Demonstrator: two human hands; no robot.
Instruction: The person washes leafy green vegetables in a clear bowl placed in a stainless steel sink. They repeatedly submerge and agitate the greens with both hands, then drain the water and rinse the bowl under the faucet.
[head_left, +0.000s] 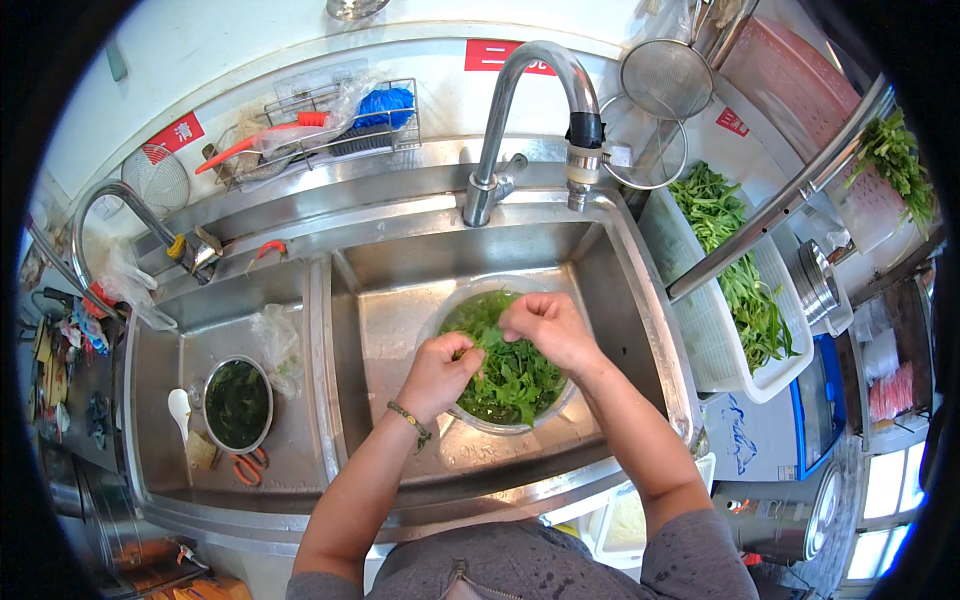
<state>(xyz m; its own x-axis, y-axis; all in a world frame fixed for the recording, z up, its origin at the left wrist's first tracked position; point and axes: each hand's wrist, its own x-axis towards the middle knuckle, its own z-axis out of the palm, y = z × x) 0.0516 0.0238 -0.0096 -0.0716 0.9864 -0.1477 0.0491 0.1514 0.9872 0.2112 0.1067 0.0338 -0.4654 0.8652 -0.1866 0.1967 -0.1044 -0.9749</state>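
A round, clear-walled basin (495, 429) stands in the right sink bowl (390, 315), filled with leafy greens (517, 382) in water. Over the basin's left side, my left hand (442, 373) pinches a piece of the greens between thumb and fingers. My right hand (551, 330) is above the basin's right side, its fingertips closed on a green leaf (493, 335). The two hands are a short way apart, with leaves between them. Fingers hide part of what each hand grips.
A curved faucet (491, 112) rises behind the basin. In the left sink bowl (289, 450) are a metal pot (238, 403) of dark greens, a white spoon (180, 412), orange-handled scissors (249, 465) and a plastic bag (277, 345). A white crate (780, 379) of greens stands right, beside a metal pole (750, 240).
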